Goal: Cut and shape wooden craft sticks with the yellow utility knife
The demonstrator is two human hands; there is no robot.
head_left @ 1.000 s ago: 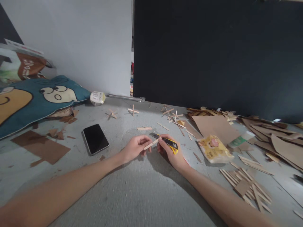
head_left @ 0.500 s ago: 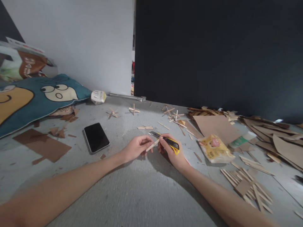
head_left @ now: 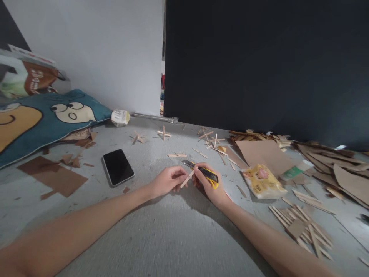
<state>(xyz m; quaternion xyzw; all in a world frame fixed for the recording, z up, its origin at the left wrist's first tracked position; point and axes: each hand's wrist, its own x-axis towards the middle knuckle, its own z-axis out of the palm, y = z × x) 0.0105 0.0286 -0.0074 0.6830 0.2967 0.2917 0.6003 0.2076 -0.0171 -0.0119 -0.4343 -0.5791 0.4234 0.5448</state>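
My right hand [head_left: 210, 186] is closed round a yellow and black utility knife [head_left: 210, 175], its blade pointing up and to the left. The same hand's thumb and fingertips also pinch the upper end of a thin wooden stick [head_left: 187, 179]. My left hand [head_left: 168, 180] is closed, thumb and fingers together at the stick's lower part; its fingertips are partly hidden. Just beyond my hands, a flat wooden stick [head_left: 177, 155] lies on the grey tabletop [head_left: 161, 234].
Star-shaped stick pieces [head_left: 163, 133] stand farther back. A black phone [head_left: 118, 167] and brown cardboard [head_left: 54, 176] lie left, before a teal cushion [head_left: 66, 115]. On the right are a yellow packet [head_left: 263, 181], a green-white tube [head_left: 296, 170] and a stick pile [head_left: 302, 229].
The stick between my hands has tilted more steeply, its lower end shifting slightly right. My left hand has moved slightly right; the knife stays in my right hand.
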